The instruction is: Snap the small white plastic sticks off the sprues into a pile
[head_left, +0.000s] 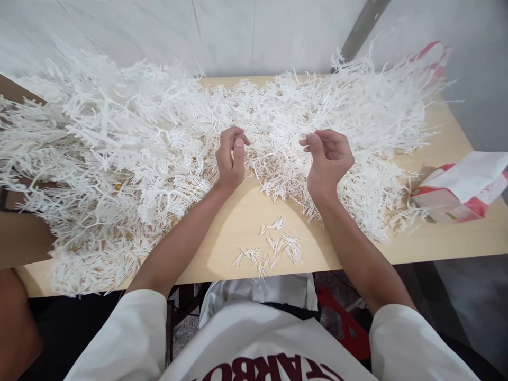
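Observation:
My left hand (231, 159) is held over the middle of the table, fingers curled and thumb close to them. White branching plastic sprigs (273, 164) lie just beyond and beside its fingertips. My right hand (327, 161) is raised to the right of it, with thumb and forefinger pinched together. Whatever either hand holds cannot be told apart from the white pile behind. A gap separates the two hands. Several short loose sprigs (291, 246) rest on bare wood between my forearms, near the table's front edge.
A tall heap of white branching strands (119, 143) covers the left of the pale wooden table (226, 238); more strands (357, 111) spread right. At the right end stands a red and white packet (456, 190). Cardboard (24, 238) borders the left side. A grey post (363, 32) rises behind.

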